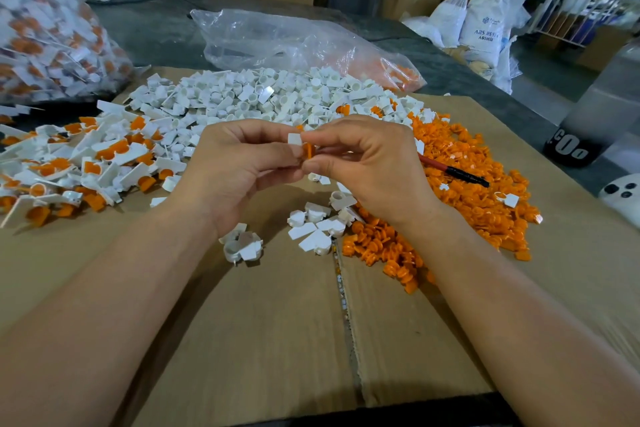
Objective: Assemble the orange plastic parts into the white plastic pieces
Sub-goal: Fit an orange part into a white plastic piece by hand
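On the head camera I see my left hand [239, 170] and right hand [370, 170] meeting over the middle of the cardboard-covered bench [270, 329]. Left fingers [266, 131] pinch a white piece [295, 139]; right fingers [334, 136] pinch an orange part [308, 150] touching it. Loose white pieces [263, 97] heap at the far edge, orange parts [471, 184] at the right edge.

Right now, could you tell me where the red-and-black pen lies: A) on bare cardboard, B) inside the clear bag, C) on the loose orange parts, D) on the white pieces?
C: the pen lies across the loose orange parts beside the right hand.
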